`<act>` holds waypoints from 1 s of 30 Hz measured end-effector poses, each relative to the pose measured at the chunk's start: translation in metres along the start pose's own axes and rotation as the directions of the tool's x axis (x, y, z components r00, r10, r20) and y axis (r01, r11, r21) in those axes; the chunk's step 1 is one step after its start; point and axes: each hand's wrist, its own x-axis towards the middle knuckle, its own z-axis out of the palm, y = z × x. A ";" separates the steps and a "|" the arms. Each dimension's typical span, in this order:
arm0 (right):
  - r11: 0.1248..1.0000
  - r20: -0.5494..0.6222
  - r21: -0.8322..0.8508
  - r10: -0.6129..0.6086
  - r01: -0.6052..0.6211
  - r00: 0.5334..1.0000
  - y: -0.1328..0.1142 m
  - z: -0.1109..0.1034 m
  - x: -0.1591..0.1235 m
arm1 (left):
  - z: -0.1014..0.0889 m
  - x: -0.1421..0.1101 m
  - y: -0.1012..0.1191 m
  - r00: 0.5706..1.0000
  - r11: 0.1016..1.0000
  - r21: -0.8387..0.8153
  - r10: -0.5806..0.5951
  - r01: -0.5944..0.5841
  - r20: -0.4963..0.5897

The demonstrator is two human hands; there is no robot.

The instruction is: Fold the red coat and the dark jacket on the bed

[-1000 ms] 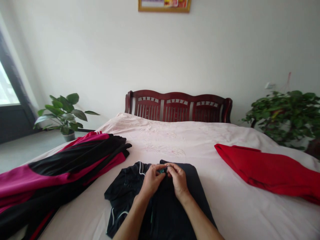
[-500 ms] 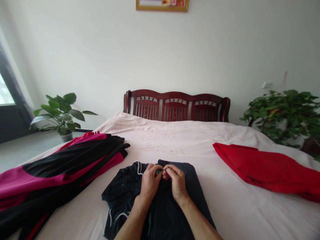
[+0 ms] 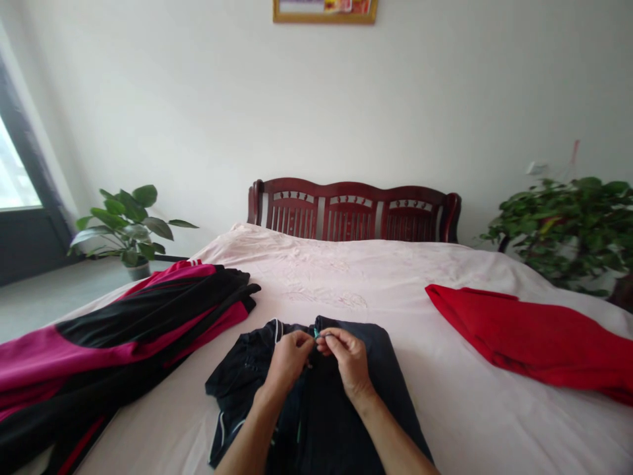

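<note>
A dark navy garment (image 3: 341,409) with white piping on its left part lies on the bed in front of me, its right part smooth and flat. My left hand (image 3: 291,356) pinches thumb and fingers together at its upper edge. Close by on the right, my right hand (image 3: 346,353) is also closed in a pinch at that edge, around a thin dark bit of it. Between the fingertips shows a small teal patch (image 3: 317,333). The fingers hide exactly what each one grips.
Pink and black clothes (image 3: 148,330) lie heaped at the left, and a folded red cloth (image 3: 524,336) at the right, on the pale pink bedsheet (image 3: 326,277). Behind stands a dark wooden headboard (image 3: 349,208). Potted plants (image 3: 131,224) flank the bed.
My left hand has moved slightly left, opening a small gap between the hands and showing more of the teal patch. The view has shifted a little to the left.
</note>
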 end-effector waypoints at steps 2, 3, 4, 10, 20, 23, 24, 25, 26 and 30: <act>0.996 0.067 -0.064 -0.052 0.056 0.996 -0.001 0.001 -0.004 | -0.005 -0.003 0.005 0.990 0.991 -0.080 -0.097 0.105 0.106; 0.990 0.112 -0.102 -0.086 0.098 0.990 -0.003 0.001 -0.006 | -0.007 -0.004 0.008 0.983 0.985 -0.106 -0.120 0.136 0.142; 0.978 0.160 -0.143 -0.127 0.151 0.979 -0.004 0.002 -0.008 | -0.008 -0.004 0.009 0.973 0.976 -0.135 -0.147 0.172 0.181; 0.836 0.371 -0.350 -0.290 0.422 0.882 -0.011 0.004 -0.019 | -0.016 -0.004 0.011 0.911 0.920 -0.219 -0.244 0.326 0.334; 0.992 -0.033 -0.128 -0.019 0.015 0.999 0.011 0.005 -0.001 | -0.006 0.000 0.009 0.995 0.983 -0.158 -0.091 0.096 0.038; 0.941 -0.026 -0.252 -0.241 0.227 0.970 0.008 0.003 0.003 | -0.002 -0.005 0.015 0.998 1.000 -0.010 0.028 -0.029 -0.048; 0.906 -0.002 -0.289 -0.323 0.309 0.946 0.006 0.002 0.004 | -0.002 -0.008 0.018 0.995 0.993 0.094 0.081 -0.075 -0.064; 0.875 0.026 -0.310 -0.383 0.371 0.924 0.005 0.001 0.005 | -0.002 -0.010 0.021 0.988 0.968 0.219 0.138 -0.119 -0.072; 0.860 0.054 -0.312 -0.408 0.403 0.912 0.003 0.000 0.006 | -0.003 -0.013 0.024 0.978 0.924 0.349 0.196 -0.159 -0.073; 0.927 0.136 -0.245 -0.256 0.282 0.957 0.000 0.001 0.010 | -0.002 -0.018 0.030 0.943 0.763 0.605 0.327 -0.227 -0.058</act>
